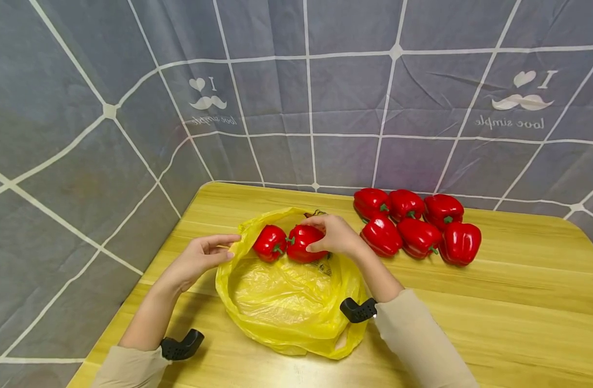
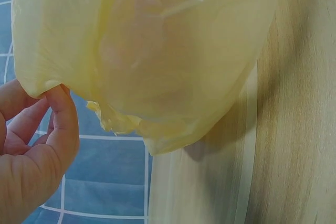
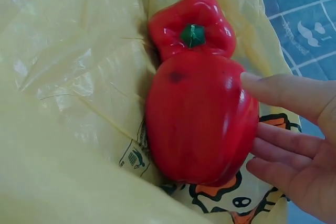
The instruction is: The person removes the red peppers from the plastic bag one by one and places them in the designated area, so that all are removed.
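Observation:
A yellow plastic bag [image 1: 282,335] lies with its mouth wide, two red bell peppers inside toward the back. My left hand [image 1: 199,261] pinches the bag's left rim between thumb and fingers; in the left wrist view the film [image 2: 173,66] hangs from those fingertips. Inside the bag, my right hand [image 1: 336,235] holds the right-hand pepper [image 1: 301,249], thumb on one side and fingers on the other. The left-hand pepper [image 1: 269,243] sits right beside it, its green stem showing. In the right wrist view, the held pepper [image 3: 199,124] overlaps the other pepper [image 3: 210,14].
Several more red bell peppers [image 1: 419,237] stand in two rows on the wooden table [image 1: 510,302], right of the bag. A grey curtain [image 1: 345,108] with white grid lines hangs along the table's back and left edges. Black wrist cameras [image 1: 182,345] sit at both cuffs.

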### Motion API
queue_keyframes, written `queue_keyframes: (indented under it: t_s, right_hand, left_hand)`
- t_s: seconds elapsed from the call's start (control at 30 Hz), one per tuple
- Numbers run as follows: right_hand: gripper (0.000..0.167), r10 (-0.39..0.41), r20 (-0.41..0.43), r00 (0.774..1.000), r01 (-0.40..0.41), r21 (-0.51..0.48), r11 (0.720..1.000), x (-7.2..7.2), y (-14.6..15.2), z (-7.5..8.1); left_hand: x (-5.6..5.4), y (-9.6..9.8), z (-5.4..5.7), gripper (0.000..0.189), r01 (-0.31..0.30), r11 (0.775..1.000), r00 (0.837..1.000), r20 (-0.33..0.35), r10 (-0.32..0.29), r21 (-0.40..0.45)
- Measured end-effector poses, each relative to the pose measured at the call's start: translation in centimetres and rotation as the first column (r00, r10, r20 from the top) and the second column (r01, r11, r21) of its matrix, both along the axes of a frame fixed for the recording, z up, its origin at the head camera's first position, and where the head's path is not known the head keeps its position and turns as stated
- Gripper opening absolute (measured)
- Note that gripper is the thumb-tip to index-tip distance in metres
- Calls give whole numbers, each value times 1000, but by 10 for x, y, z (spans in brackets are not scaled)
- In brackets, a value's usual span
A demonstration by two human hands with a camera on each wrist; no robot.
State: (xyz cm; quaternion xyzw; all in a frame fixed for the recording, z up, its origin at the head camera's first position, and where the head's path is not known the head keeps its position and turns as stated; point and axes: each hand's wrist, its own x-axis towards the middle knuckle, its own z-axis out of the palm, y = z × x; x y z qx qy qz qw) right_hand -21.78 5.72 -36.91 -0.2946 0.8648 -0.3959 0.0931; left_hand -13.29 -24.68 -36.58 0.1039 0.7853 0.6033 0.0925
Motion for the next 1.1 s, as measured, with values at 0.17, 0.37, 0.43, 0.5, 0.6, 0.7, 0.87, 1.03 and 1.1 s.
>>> queue_keyframes:
  t_s: [0.17, 0.37, 0.43, 0.5, 0.6, 0.7, 0.87, 1.03, 1.1]
  right_hand:
    - [43, 15, -58, 998, -12, 56, 998, 2, -2, 0]
    - [40, 25, -99, 995, -17, 86, 996, 1, -2, -4]
    - [41, 43, -107, 993, -32, 98, 995, 2, -2, -4]
    - [42, 67, -119, 991, -53, 112, 992, 3, -2, -5]
    - [46, 105, -146, 984, -85, 137, 987, 4, -1, -5]
    - [49, 141, -165, 976, -116, 150, 982, 6, -2, -7]
    - [52, 178, -184, 967, -151, 155, 976, 9, -2, -9]
    - [55, 202, -183, 962, -173, 164, 971, 9, -1, -10]
    - [55, 207, -187, 960, -177, 164, 970, 9, 0, -11]
  left_hand:
    - [0, -1, -1, 43, 1, 1000, 1000, -7, -1, 0]
    - [1, -2, -1, 44, 2, 1000, 1000, -7, -2, 13]
    - [1, -2, -1, 44, 2, 1000, 1000, -7, -2, 13]
    - [1, -2, -1, 44, 1, 1000, 1000, -6, -1, 10]
    - [1, -2, 0, 44, 1, 1000, 1000, -7, -1, 2]
    - [1, -2, -1, 44, 0, 1000, 1000, -7, 0, -3]
    - [1, -2, -2, 44, -1, 1000, 1000, -10, 1, -7]
    - [1, -3, -3, 44, -4, 1000, 1000, -7, 4, -10]
    - [1, -3, -2, 44, -5, 1000, 1000, -6, 5, -13]
